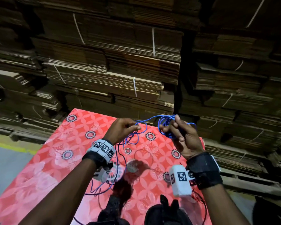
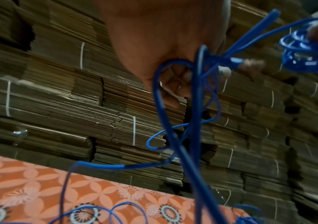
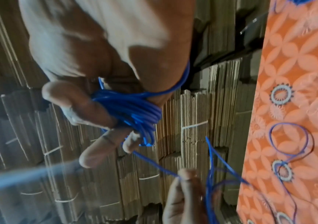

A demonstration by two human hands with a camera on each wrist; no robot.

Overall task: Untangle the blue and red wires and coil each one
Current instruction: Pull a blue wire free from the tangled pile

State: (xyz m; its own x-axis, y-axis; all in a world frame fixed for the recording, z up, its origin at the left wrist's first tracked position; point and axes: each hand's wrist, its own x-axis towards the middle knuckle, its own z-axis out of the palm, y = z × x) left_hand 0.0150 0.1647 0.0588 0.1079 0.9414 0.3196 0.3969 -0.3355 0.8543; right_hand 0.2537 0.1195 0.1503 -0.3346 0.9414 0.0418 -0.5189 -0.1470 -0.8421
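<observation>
Both hands are raised above a table (image 1: 58, 159) covered with a glossy red-orange cloth printed with pale petal shapes and dark-rimmed round rosettes. The right hand (image 1: 183, 137) holds a bundle of thin, smooth blue wire (image 1: 165, 123) wound in several tight round loops about its fingers (image 3: 96, 106); in the right wrist view the loops bunch between the thumb and the curled fingers, which close around them. From that coil a single strand arcs across to the left hand (image 1: 122, 129), whose thumb and forefinger are pressed together, pinching the strand. Below the pinch the blue wire hangs in loose, open curls, and the slack trails down to the cloth, where it lies in wide irregular loops near the left forearm. A thin dark-red wire (image 1: 201, 203) lies on the cloth by the near right edge of the table, under the right wrist; it is hard to follow against the print. Each wrist carries a black strap with a white blocky camera housing (image 1: 179, 181) bearing square black-and-white markers. Behind the table rise stacks of flattened corrugated cardboard (image 1: 120, 62), brown and ridged at the edges, tied in bundles with thin white straps.
</observation>
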